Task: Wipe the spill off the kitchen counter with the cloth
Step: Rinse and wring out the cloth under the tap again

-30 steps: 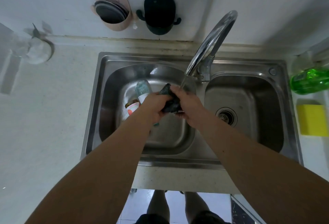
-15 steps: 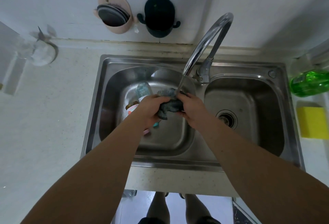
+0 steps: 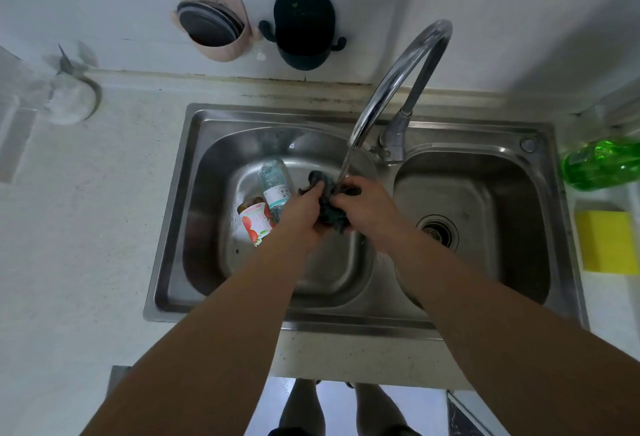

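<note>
Dark cloth [image 3: 329, 214] bunched between left hand [image 3: 303, 209], right hand [image 3: 369, 209], under tap stream

The brushed stainless-steel double sink [image 3: 173, 262] and curved chrome tap [image 3: 398, 82] shine glossy, the speckled pale stone desk [image 3: 86, 228] looks matt, the dark crumpled cloth [image 3: 329, 210] looks wet, and at three o'clock sits a matt yellow foam sponge [image 3: 606, 241].
</note>
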The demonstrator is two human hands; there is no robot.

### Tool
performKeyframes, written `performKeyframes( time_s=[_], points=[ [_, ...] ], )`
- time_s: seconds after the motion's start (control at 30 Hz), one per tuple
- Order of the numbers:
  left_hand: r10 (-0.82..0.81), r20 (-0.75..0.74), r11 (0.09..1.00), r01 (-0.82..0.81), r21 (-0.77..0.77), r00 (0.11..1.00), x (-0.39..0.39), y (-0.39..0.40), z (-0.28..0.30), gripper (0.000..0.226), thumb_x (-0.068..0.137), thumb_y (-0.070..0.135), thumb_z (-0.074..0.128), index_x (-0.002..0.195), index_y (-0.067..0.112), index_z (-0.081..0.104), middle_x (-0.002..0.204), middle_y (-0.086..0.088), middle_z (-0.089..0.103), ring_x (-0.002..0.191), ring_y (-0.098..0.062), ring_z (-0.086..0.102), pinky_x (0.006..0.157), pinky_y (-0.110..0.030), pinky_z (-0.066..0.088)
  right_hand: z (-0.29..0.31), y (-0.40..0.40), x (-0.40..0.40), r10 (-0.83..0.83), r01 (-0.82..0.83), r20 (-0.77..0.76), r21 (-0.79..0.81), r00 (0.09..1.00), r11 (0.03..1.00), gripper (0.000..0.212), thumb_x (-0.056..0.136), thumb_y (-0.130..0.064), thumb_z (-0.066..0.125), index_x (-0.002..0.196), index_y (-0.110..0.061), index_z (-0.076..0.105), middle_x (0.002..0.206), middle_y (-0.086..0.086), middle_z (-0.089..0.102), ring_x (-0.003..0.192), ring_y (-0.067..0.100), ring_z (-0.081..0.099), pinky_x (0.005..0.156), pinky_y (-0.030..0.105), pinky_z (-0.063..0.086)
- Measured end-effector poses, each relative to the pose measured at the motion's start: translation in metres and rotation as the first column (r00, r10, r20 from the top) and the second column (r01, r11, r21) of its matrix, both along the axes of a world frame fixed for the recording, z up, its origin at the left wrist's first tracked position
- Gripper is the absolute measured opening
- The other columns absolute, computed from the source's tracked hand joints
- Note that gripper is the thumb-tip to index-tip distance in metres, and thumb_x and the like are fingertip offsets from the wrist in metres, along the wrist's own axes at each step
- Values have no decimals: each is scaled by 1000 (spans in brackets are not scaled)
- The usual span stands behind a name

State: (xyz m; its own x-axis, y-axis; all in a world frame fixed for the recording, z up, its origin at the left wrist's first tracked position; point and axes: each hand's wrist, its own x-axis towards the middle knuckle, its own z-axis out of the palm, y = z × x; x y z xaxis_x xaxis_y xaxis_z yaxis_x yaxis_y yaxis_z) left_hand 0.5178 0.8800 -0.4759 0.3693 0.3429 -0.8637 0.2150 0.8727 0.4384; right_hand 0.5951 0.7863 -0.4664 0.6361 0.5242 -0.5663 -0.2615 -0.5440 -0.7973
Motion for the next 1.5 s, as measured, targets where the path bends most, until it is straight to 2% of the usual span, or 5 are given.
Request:
performKeyframes(
  time_s=[0.1, 0.93, 1.13, 1.3, 1.5],
  points=[
    [90, -61, 996, -89, 8, 994, 1, 1, -8, 49, 95, 44, 72, 129, 9, 62, 117, -17, 75, 101, -37, 75, 85, -57, 61, 2, -3, 5, 53, -19, 260, -131, 964, 991, 14, 85, -36, 77, 93, -28, 69, 94, -8, 72, 87, 11, 69, 73, 33, 59],
    [129, 66, 970, -112, -214, 989, 2, 1, 19, 26, 109, 22, 48, 94, 6, 63, 73, -13, 76, 73, -24, 75, 67, -41, 60, 25, 25, 44, -311, 316, -94, 39, 946, 948, 21, 94, -35, 65, 90, -18, 76, 96, 4, 77, 87, 15, 68, 84, 35, 55],
    [-164, -31, 980, 166, 108, 986, 8, -3, 19, 31, 104, 34, 52, 112, 11, 71, 108, -11, 77, 100, -26, 75, 85, -38, 56, 18, 36, -19, -352, 435, -649, -36, 674, 900, 43, 96, -50, 68, 118, -13, 73, 97, 9, 81, 93, 28, 77, 94, 47, 60],
    [-396, -670, 349, 778, 522, 627, -4, 6, 3, 62, 99, 38, 47, 157, 29, 30, 169, -6, 24, 154, -27, 23, 123, -56, 12, 14, 42, -21, -331, 479, -756, -26, 565, 877, 47, 105, -47, 55, 136, -13, 66, 127, 13, 74, 108, 31, 75, 99, 48, 57],
    [-140, -146, 936, 179, 304, 979, -17, 22, 2, 41, 97, 50, 50, 128, 30, 66, 128, 1, 65, 120, -18, 61, 111, -46, 45, -1, 46, -35, -407, 439, -613, -107, 677, 892, 32, 103, -40, 62, 103, -9, 71, 98, 11, 77, 84, 25, 75, 75, 40, 62]
  ],
)
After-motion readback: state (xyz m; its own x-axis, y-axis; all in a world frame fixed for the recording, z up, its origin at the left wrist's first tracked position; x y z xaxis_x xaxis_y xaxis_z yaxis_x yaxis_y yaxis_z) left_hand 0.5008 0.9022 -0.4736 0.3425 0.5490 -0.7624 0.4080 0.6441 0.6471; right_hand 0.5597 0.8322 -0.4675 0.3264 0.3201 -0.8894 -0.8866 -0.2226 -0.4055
